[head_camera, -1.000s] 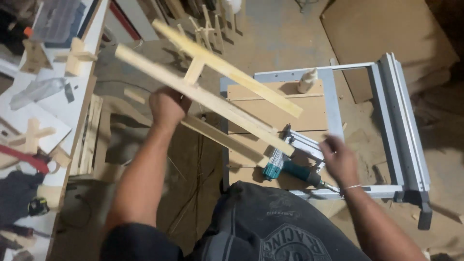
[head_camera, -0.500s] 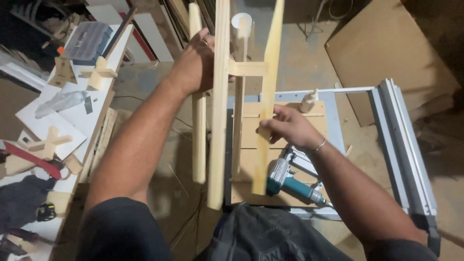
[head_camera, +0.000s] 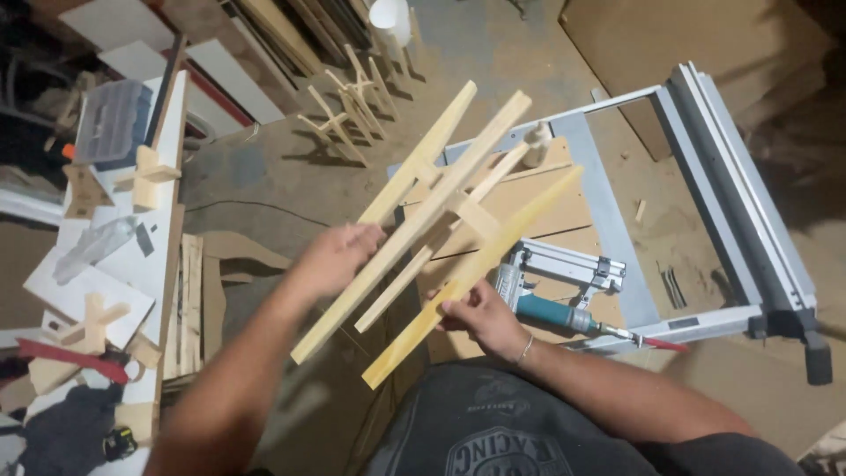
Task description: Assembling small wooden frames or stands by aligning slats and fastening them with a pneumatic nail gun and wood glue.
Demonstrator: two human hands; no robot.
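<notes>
Above table saw (head_camera: 617,220): both hands' grip closed on slat frame (head_camera: 441,220), left hand (head_camera: 330,257), right hand (head_camera: 476,313); nail gun (head_camera: 551,282) just beneath.

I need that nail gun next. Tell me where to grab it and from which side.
Take the nail gun by its teal handle, coming from the near side with the right hand, which is closest. The handle lies flat along the table, clear of the metal magazine; its hose end points right.
</notes>
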